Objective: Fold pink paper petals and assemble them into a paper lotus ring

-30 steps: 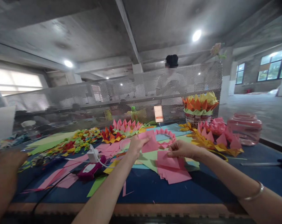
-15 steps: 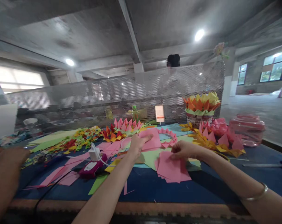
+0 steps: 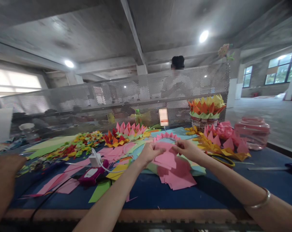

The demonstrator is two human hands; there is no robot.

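Note:
Several pink paper sheets (image 3: pixel 165 154) are raised above the table between my two hands. My left hand (image 3: pixel 149 154) pinches them at their left edge, thumb on top. At their upper right edge, my right hand (image 3: pixel 184 149) has its fingers closed on the same sheets. Beneath them lies a loose pile of pink paper (image 3: pixel 178 178), its sheets fanned unevenly. Just behind my hands is a ring of folded pink paper points (image 3: pixel 160 136), partly covered by the raised sheets.
A purple power strip (image 3: pixel 94 174) with a white plug and cables sits left of my left forearm. Folded paper flowers (image 3: pixel 204 108), paper scraps (image 3: pixel 83 141), a pink plastic jar (image 3: pixel 253 132) and scissors (image 3: pixel 269 169) lie around. Another person's hand (image 3: pixel 7 164) is at far left.
My right hand has moved up and left from the pink pile to the sheets in my left hand. Those sheets now hang lower, over the pile.

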